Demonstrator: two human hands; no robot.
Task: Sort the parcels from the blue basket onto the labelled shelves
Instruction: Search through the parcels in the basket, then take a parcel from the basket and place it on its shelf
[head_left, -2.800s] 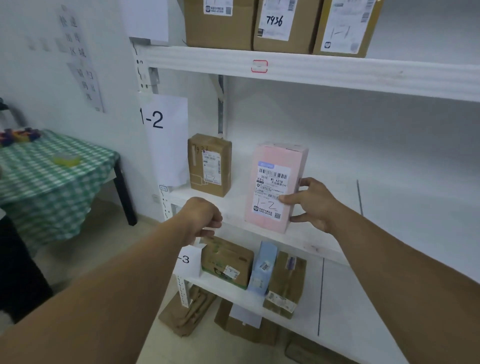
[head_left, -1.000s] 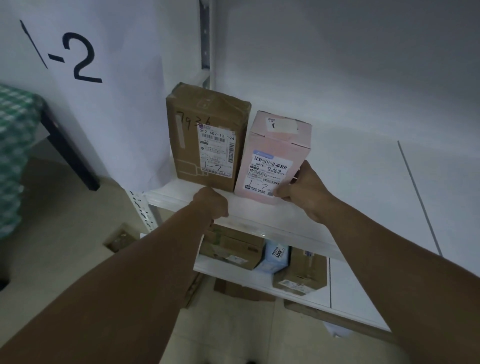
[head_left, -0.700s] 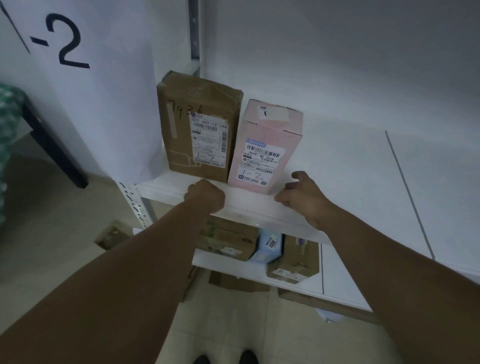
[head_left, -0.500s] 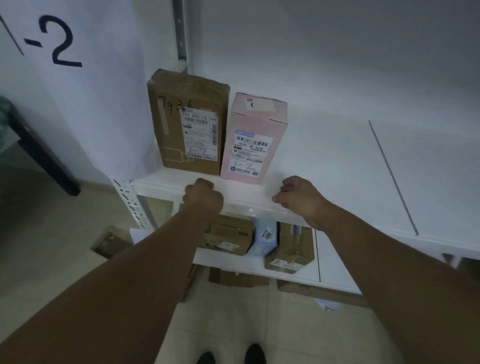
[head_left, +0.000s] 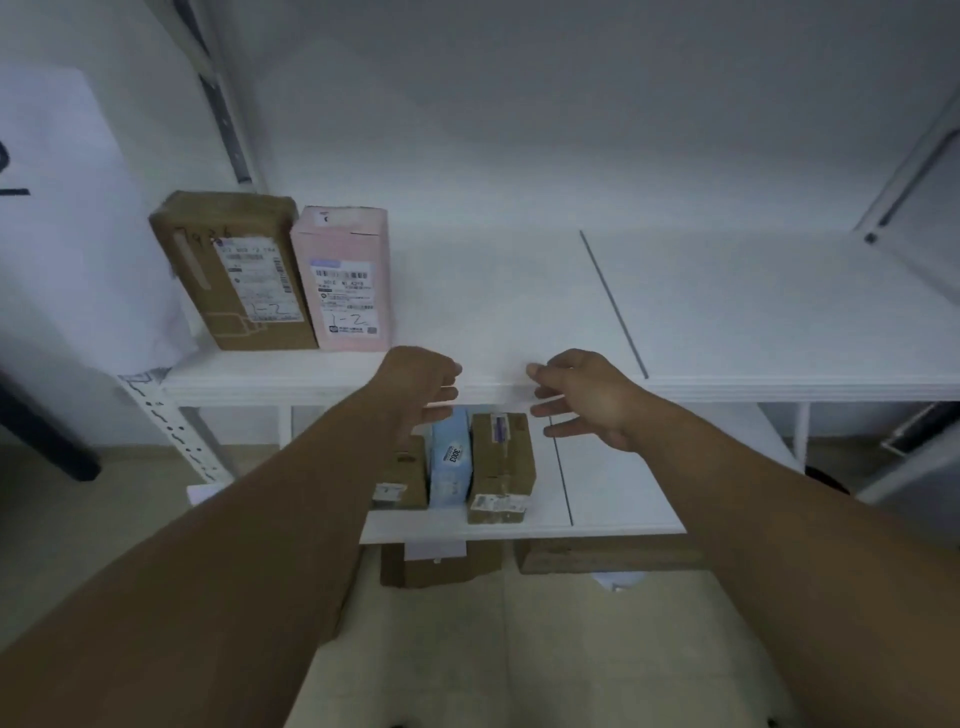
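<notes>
A pink parcel marked 1-2 stands upright on the white middle shelf, touching a brown parcel to its left. My left hand and my right hand hover in front of the shelf's front edge, right of the pink parcel. Both hold nothing and their fingers are loosely spread. The blue basket is out of view.
On the lower shelf stand a brown parcel, a light blue parcel and another brown parcel. Cardboard boxes lie on the floor beneath. A paper shelf label hangs at left on the upright.
My right hand let go of the pink parcel, which stays beside the brown one. Both hands drew back from the shelf edge, shifted right and loosened their fingers.
</notes>
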